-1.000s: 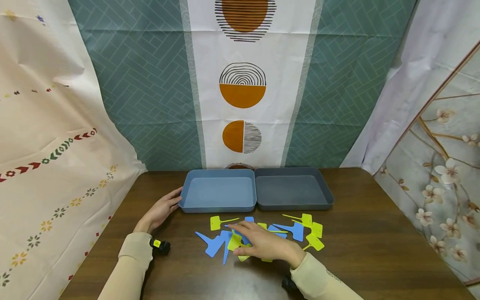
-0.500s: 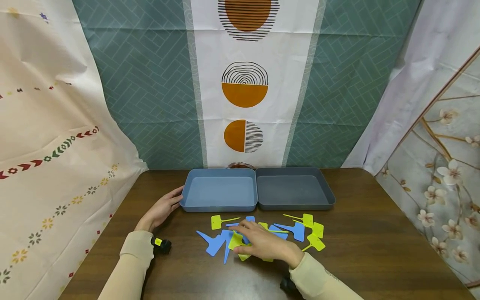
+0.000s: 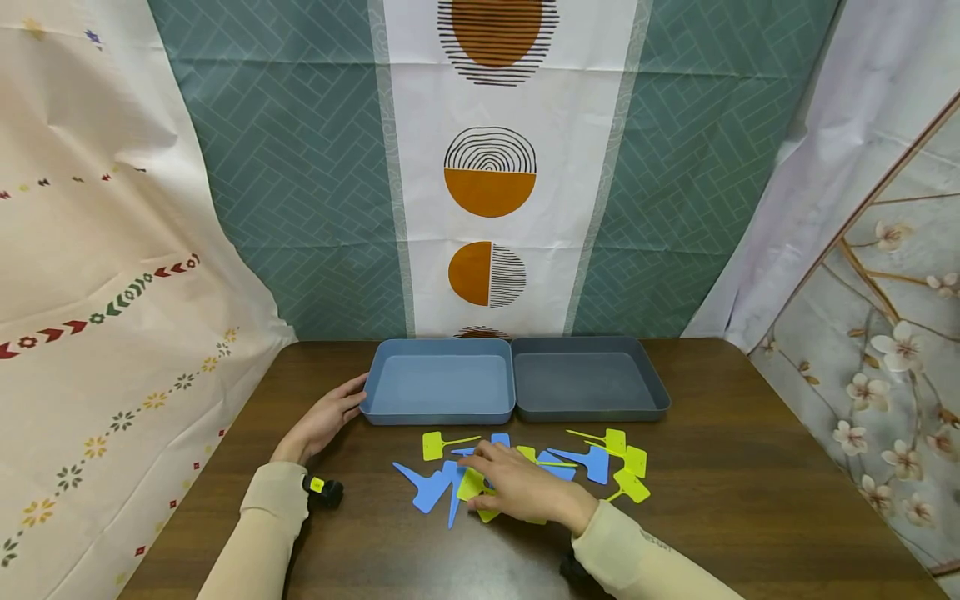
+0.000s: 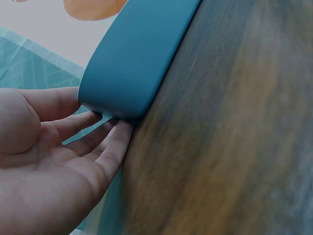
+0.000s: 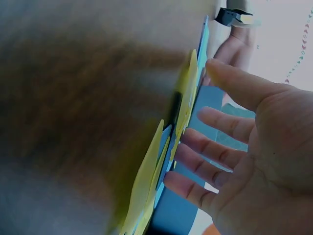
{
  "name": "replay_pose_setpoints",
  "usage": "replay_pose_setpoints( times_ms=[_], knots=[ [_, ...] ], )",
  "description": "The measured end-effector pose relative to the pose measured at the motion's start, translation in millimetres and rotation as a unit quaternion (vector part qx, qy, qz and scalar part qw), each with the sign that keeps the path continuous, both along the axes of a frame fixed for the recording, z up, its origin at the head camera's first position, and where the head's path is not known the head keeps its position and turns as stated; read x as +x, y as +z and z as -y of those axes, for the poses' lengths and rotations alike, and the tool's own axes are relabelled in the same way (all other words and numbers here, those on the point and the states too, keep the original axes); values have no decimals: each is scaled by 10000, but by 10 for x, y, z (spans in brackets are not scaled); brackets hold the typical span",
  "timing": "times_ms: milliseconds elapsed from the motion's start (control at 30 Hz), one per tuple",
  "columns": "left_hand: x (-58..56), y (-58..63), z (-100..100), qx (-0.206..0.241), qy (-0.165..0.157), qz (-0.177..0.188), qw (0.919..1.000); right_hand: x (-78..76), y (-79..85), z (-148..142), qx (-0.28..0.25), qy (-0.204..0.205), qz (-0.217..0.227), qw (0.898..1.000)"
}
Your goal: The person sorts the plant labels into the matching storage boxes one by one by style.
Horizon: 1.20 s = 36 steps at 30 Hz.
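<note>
Several flat T-shaped plant labels lie in a loose pile in the middle of the table, some yellow (image 3: 432,446) and some blue (image 3: 430,492). My right hand (image 3: 528,487) is over the pile and hides part of it. Its fingers are spread and relaxed close to the yellow labels (image 5: 146,186) in the right wrist view; whether they touch cannot be told. On the left, my left hand (image 3: 318,425) touches the end of a light blue tray (image 3: 442,383). In the left wrist view its fingertips rest against the tray's end wall (image 4: 132,63), not curled round it.
A dark grey tray (image 3: 585,379) stands against the right side of the light blue one. Both trays have bare floors. The brown wooden table (image 3: 735,483) extends to either side, with a patterned curtain (image 3: 300,167) behind it.
My right hand has shifted very slightly over the pile, its fingers a little more bent. The left hand, labels and trays keep their places; the head view has moved a little.
</note>
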State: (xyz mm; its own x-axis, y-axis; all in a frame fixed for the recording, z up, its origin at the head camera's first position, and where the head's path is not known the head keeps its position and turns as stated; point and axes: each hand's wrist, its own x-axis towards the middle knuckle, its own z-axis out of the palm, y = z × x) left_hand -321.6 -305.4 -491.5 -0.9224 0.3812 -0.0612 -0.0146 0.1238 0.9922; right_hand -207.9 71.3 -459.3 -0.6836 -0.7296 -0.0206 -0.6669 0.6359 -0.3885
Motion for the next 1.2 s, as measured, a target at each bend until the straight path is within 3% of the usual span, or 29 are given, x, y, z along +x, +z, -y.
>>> replay_pose_setpoints(
  times_ms=[233, 533, 933, 1200],
  knots=[
    [-10, 1, -14, -7, 28, 14, 10000, 3, -20, 47, 296, 83, -583, 9978],
    [0, 11, -21, -21, 23, 4, 10000, 15, -14, 83, 503, 104, -878, 9948],
    [11, 20, -36, -65, 59, 36, 10000, 17, -18, 67, 129, -9, -675, 9976],
    [9, 19, -25, -50, 43, 25, 10000, 4, -6, 58, -282, -149, -68, 9995]
  ],
)
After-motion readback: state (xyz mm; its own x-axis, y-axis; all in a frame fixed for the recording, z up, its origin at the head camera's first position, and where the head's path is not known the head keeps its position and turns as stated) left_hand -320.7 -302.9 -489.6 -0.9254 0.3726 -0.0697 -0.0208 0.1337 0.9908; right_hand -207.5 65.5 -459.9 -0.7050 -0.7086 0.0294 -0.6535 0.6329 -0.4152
